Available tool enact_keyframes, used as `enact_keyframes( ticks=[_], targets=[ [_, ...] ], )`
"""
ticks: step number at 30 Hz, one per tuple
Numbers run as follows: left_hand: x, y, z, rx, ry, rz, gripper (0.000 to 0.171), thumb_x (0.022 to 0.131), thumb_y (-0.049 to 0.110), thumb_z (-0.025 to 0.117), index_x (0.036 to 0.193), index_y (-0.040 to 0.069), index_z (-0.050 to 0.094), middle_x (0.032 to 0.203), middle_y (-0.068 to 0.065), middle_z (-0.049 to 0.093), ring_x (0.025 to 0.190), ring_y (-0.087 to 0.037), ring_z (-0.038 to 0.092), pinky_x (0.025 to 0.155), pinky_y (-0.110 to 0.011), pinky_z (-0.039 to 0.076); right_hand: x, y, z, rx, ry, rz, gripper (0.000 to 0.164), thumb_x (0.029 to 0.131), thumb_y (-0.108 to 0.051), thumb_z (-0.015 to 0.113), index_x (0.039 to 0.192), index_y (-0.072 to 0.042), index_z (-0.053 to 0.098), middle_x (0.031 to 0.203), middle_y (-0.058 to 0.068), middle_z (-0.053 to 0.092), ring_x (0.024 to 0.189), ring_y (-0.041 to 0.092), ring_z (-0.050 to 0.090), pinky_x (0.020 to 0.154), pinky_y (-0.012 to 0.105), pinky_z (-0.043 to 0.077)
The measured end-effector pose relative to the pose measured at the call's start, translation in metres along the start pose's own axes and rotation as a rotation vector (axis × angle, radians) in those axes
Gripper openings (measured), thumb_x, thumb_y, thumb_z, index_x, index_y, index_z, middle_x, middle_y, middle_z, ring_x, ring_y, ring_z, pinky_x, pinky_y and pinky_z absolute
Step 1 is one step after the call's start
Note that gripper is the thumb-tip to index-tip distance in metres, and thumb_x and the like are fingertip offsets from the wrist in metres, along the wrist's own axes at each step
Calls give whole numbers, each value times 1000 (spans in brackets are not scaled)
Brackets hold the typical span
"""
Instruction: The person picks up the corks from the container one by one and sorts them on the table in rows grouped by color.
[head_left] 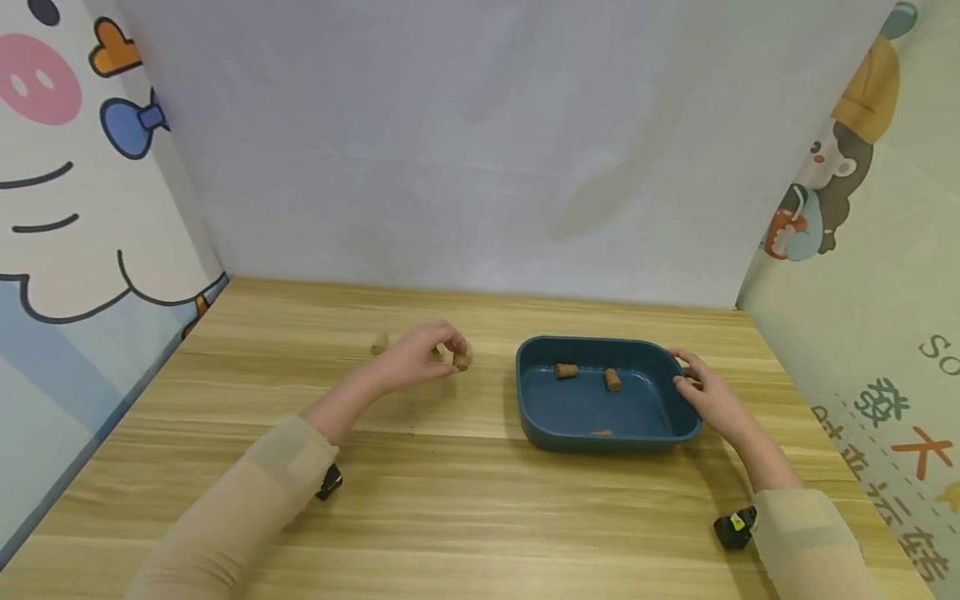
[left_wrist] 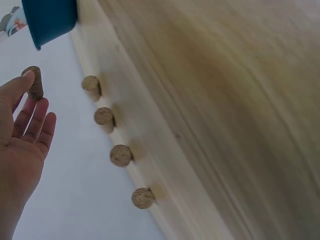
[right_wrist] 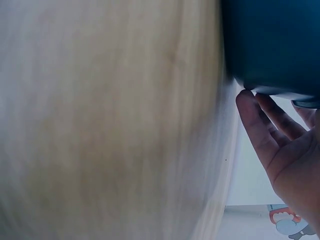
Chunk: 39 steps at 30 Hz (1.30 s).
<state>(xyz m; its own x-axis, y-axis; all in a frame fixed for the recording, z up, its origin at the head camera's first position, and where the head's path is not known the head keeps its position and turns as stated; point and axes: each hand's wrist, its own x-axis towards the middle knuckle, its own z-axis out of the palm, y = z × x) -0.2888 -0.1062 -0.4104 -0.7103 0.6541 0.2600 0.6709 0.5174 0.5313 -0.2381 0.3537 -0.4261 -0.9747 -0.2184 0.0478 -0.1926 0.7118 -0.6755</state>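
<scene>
My left hand (head_left: 418, 357) pinches a tapered cork stopper (left_wrist: 35, 83) between thumb and fingers, raised above the table to the left of a blue plastic basin (head_left: 607, 443). Several more cork stoppers (left_wrist: 120, 155) stand in a row on the table, plain in the left wrist view; in the head view one stopper (head_left: 379, 343) shows and the left hand mostly covers the others. My right hand (head_left: 708, 400) holds the basin's right end, thumb over the rim and fingers against the outer wall. Inside the basin lie two stoppers (head_left: 613, 380), and part of a third shows behind the near wall.
The wooden table (head_left: 450, 517) meets a pale backdrop (head_left: 480, 167) at its far edge. Printed cloth panels (head_left: 892, 333) flank it on both sides. Each wrist wears a small black camera (head_left: 733, 530).
</scene>
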Motion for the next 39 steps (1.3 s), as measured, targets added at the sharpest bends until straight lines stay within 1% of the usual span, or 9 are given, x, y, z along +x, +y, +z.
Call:
enact_keyframes(
  ticks=[4, 8, 12, 16, 21, 24, 31, 39],
  targets=[
    [1, -7, 6, 4, -27, -15, 22, 83, 6, 71, 103, 5, 64, 103, -6, 61, 98, -20, 60, 86, -36, 54, 0, 1, 0, -8, 7, 3, 49, 101, -14, 41, 146, -1, 26, 141, 35, 32, 125, 50, 38, 99, 66, 33],
    [2, -11, 11, -15, -61, -53, 23, 82, 5, 72, 103, 5, 64, 102, -5, 62, 97, -20, 61, 87, -33, 53, -1, 1, 0, -9, 13, -1, 49, 101, -13, 41, 146, -1, 27, 140, 35, 34, 124, 50, 39, 98, 65, 34],
    [2, -14, 15, 16, -94, -75, 23, 82, 7, 72, 104, 6, 64, 102, -4, 62, 98, -20, 62, 86, -32, 53, -1, 0, 0, -6, 14, -8, 49, 101, -13, 41, 146, 0, 27, 140, 35, 34, 123, 50, 40, 98, 66, 34],
    [3, -17, 19, 47, -125, -85, 24, 83, 9, 72, 105, 5, 63, 103, -4, 62, 99, -20, 61, 86, -32, 53, -1, -2, 0, 0, 14, -11, 49, 101, -13, 41, 146, 0, 27, 140, 35, 34, 124, 51, 39, 98, 66, 34],
    [6, -19, 23, 20, -158, -85, 23, 83, 7, 71, 104, 4, 63, 101, -5, 62, 98, -20, 60, 85, -28, 53, -2, -3, 0, -1, 22, -20, 48, 100, -12, 41, 145, 0, 29, 139, 35, 35, 123, 51, 39, 98, 66, 33],
    [7, -19, 25, 13, -177, -80, 20, 83, 7, 72, 101, 4, 63, 99, -5, 62, 96, -20, 60, 83, -27, 53, -2, -3, 0, -5, 28, -26, 48, 100, -12, 41, 144, 0, 29, 138, 35, 36, 123, 51, 40, 99, 66, 33],
    [9, -18, 28, 32, -187, -82, 21, 83, 9, 72, 102, 5, 63, 99, -3, 62, 95, -18, 60, 83, -30, 52, -2, -3, 0, -11, 25, -24, 48, 100, -13, 41, 145, 0, 29, 138, 36, 36, 123, 51, 40, 98, 66, 34],
    [10, -20, 28, 50, -192, -84, 24, 84, 10, 72, 105, 4, 62, 100, -5, 62, 97, -20, 60, 84, -31, 51, -1, -1, 0, -11, 11, -4, 49, 101, -14, 41, 146, -2, 27, 137, 36, 37, 123, 51, 40, 97, 65, 35]
  ],
)
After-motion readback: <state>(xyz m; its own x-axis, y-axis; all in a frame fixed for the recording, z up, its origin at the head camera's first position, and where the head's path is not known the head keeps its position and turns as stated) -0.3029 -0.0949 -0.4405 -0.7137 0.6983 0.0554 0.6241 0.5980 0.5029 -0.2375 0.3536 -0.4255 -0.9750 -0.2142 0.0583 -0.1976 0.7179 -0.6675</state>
